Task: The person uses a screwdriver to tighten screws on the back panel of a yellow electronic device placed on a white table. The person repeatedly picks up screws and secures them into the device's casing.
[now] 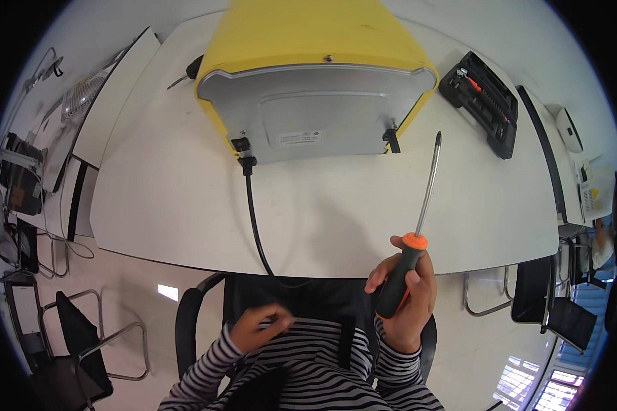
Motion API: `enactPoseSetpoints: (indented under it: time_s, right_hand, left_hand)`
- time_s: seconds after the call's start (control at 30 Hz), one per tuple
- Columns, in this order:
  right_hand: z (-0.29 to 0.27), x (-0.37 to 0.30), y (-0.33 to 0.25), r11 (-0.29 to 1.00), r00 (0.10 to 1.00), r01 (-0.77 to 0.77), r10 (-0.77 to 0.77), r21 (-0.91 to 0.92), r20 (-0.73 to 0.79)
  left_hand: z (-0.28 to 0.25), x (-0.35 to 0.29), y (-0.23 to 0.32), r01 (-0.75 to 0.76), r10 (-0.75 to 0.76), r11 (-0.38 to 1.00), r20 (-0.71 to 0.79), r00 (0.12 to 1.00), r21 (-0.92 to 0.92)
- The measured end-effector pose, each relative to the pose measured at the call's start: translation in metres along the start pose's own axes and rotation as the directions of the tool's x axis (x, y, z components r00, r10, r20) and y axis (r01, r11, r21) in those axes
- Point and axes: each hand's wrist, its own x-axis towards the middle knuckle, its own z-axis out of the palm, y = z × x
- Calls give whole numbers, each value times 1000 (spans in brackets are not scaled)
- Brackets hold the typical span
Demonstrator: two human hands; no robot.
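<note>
My right hand [418,294] is wrapped round the dark green and orange handle of a screwdriver [426,195]. Its long metal shaft points up and away over the white table [308,226]. Low in front of my striped top is my left hand [257,329], its fingers bent and smeared by motion; nothing shows in it. Beyond both hands stands a large yellow-cased machine [322,34] with a grey panel [329,103] facing me. A black power cord [253,219] is plugged in at the panel's lower left and hangs over the table's near edge. A small black part [391,140] sits at the panel's lower right.
An opened black tool case [483,103] with red-marked tools lies at the table's right. Left of the machine is another dark-handled tool [194,68]. Chairs [82,342] with metal frames stand on the floor to both sides. A fan [86,94] is at the far left.
</note>
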Motion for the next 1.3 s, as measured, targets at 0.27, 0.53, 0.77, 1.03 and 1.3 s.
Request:
enactPoseSetpoints:
  time_s: [0.27, 0.53, 0.77, 1.03, 1.3]
  right_hand:
    - [-7, 2, -4, 999, 1000, 26, -26, -22, 2]
    - [-10, 0, -7, 999, 1000, -22, 23, -35, 3]
    - [-19, -6, -9, 999, 997, -35, 36, -18, 68]
    - [-22, -8, -4, 996, 995, -75, 78, -44, 69]
    - [-21, 5, -7, 999, 999, 19, -17, -50, 37]
  left_hand:
    - [-19, -223, -77, 650, -646, 722, 103, 756, -237]
    - [-18, -279, -115, 864, -899, 430, -39, 436, -263]
    - [-41, -222, -125, 870, -880, 476, -79, 469, -129]
    - [-56, -200, -123, 877, -876, 480, -64, 478, -22]
    - [-61, -187, -119, 882, -893, 449, 58, 446, 140]
